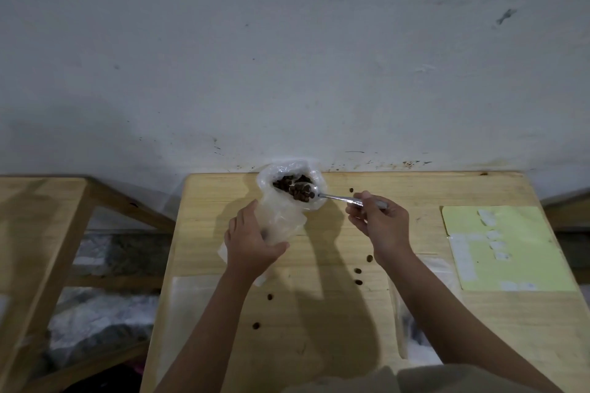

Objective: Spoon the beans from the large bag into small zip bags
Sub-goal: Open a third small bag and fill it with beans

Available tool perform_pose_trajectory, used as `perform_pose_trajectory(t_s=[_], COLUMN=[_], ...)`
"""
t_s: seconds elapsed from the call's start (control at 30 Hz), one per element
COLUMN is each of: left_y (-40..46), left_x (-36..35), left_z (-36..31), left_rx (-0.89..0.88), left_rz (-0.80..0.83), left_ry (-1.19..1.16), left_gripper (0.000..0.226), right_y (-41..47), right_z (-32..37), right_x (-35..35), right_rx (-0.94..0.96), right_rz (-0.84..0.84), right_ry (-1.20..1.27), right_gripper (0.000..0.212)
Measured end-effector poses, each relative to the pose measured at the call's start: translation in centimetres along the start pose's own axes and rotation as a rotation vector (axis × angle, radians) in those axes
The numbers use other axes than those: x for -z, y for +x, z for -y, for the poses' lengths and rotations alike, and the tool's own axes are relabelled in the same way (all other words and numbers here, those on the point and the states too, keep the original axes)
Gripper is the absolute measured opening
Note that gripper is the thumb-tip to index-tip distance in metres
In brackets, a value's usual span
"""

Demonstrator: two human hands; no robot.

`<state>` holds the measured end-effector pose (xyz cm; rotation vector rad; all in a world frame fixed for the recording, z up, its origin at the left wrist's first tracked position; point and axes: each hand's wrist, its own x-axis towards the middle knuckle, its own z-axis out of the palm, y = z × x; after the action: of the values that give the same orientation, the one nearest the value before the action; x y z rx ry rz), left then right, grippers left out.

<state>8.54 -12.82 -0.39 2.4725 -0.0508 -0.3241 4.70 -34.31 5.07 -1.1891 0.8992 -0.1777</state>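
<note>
At the far edge of the counter [415, 322], against the wall, the large bag [289, 183] stands open with the beans [284, 183] showing in its mouth. The right hand [381, 223] pinches the handle of the spoon [314, 194], whose long axis runs leftward and slightly away from that hand, its loaded bowl just over the bag's near rim. The left hand [252, 242] grips a small zip bag [277, 220], held just beside and nearer than the spoon bowl. Judging by this, the load must travel a short way toward the left hand. Stray beans lie scattered on the counter.
</note>
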Motion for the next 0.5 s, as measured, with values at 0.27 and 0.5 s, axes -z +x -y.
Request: perform_pose_trajectory(t_s=[0.27,0.5], left_y=[-0.7,-1.9], left_x=[-0.3,-0.1], left_z=[-0.9,-0.3], left_rx=[-0.033,-0.012], left_rz=[-0.039,-0.079], left_ry=[-0.043,-0.112], left_gripper=[0.105,0.112], right_y=[-2.6,-1.4], right_z=[0.5,0.1], right_x=[0.1,-0.1], right_rx=[0.25,0.232], right_rz=[0.129,-0.001], right_ry=[-0.141,-0.082], right_gripper=[0.012,0.012])
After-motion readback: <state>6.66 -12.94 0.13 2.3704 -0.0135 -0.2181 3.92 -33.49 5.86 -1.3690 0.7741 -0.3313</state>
